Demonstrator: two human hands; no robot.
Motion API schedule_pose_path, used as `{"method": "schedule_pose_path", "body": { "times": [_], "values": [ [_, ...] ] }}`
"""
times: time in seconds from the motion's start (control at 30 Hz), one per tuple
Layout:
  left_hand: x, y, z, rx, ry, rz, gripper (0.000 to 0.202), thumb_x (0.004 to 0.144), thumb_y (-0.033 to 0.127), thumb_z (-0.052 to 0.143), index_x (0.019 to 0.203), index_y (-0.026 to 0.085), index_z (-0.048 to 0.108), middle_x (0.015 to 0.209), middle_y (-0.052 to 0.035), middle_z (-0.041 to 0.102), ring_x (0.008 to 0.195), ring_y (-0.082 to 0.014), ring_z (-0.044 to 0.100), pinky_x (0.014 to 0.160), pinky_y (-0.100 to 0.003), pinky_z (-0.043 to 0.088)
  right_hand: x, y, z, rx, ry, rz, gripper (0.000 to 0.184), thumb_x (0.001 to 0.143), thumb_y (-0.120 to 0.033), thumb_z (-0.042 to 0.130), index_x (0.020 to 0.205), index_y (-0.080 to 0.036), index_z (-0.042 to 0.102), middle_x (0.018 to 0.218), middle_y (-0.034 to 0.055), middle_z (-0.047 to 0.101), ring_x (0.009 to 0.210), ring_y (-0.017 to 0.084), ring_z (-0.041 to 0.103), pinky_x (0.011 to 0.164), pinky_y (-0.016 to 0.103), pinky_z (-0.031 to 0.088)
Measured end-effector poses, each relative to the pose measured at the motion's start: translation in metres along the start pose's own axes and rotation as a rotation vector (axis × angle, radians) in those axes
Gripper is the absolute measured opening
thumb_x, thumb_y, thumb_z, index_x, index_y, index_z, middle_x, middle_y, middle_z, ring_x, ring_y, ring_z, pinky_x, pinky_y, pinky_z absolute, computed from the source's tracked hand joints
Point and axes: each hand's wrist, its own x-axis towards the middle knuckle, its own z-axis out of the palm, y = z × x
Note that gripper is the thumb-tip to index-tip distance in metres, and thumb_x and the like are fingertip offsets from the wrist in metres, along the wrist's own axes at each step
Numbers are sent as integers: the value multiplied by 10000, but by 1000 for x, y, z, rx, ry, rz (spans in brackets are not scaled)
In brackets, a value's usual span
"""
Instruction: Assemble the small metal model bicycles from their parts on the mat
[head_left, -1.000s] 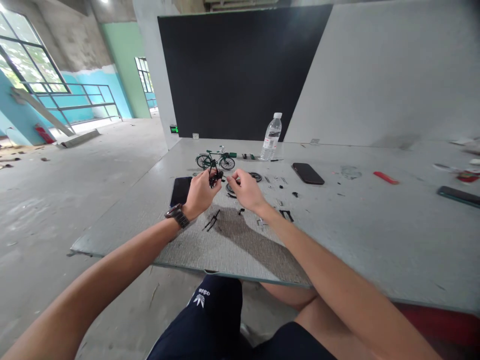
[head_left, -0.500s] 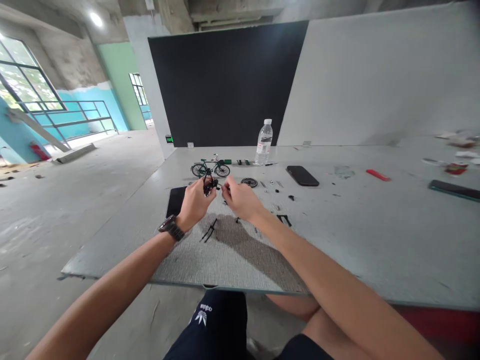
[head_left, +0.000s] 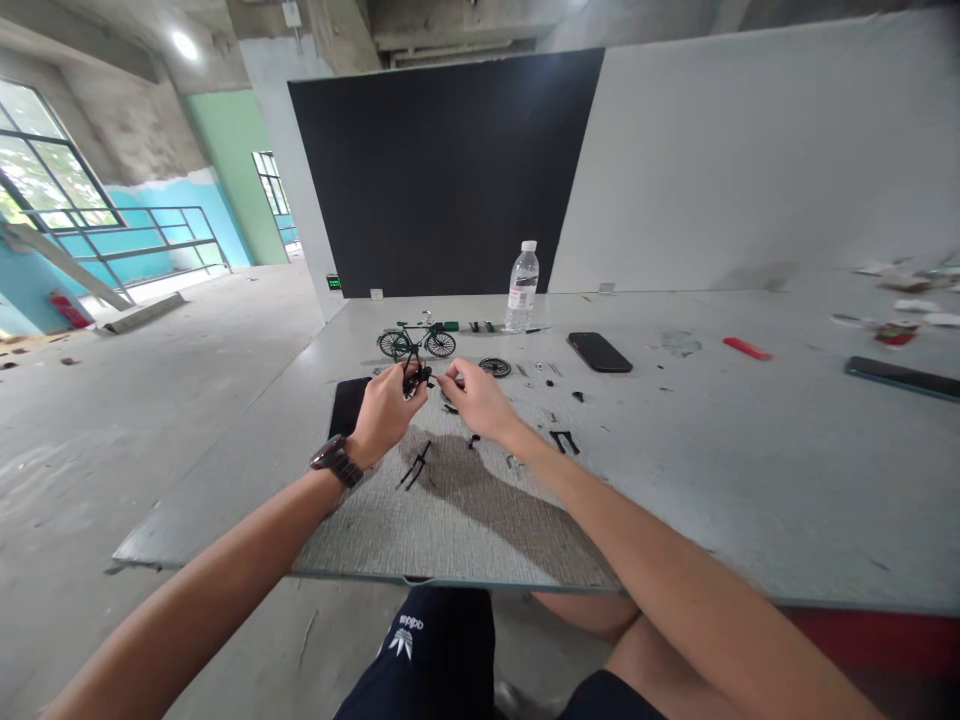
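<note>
In my left hand [head_left: 388,408], fingers closed, is a black model bicycle frame [head_left: 415,374], held just above the table and partly covered by the fingers. My right hand [head_left: 478,400] is pinched close to the frame's right side; whatever its fingertips grip is too small to name. Behind the hands a green model bicycle [head_left: 417,341] stands upright. A spoked wheel [head_left: 495,367] lies to the right of it. Nearer me, a black fork [head_left: 415,466] rests on the table below the left hand. A small black part [head_left: 473,441] lies under the right wrist.
A water bottle [head_left: 523,288] stands at the back. A dark phone [head_left: 599,352], a red object [head_left: 747,348] and a long dark object [head_left: 904,377] lie rightward. A black forked part [head_left: 564,441] and several tiny pieces are scattered right of my hands. A black flat object [head_left: 348,408] lies left.
The view has shifted slightly. Both hands stay close together at the black frame, with the left still holding it and the right still pinched beside it.
</note>
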Motion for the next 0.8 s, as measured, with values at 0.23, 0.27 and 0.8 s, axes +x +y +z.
{"method": "schedule_pose_path", "body": {
  "times": [0.23,0.27,0.8],
  "values": [
    [-1,1,0,34,17,40,142,885,184,655,1024,154,664,993,-132,758,934,-270,729,840,-390,567,1,1,3,240,-29,131,283,972,-337,568,736,-242,444,559,-61,415,494,128,391,534,284,290],
    [-1,1,0,37,23,47,144,882,178,656,1024,154,664,993,-132,757,935,-269,729,843,-392,569,1,1,3,277,-29,148,283,970,-334,572,735,-243,442,544,-70,395,470,118,364,519,279,282],
    [11,2,-10,-185,-29,-198,223,826,241,727,1033,160,728,1015,-98,794,934,-243,744,876,-387,577,10,10,-16,95,135,-16,382,1031,-515,407,760,-247,430,662,-15,467,592,160,457,582,324,362]
  ]
}}
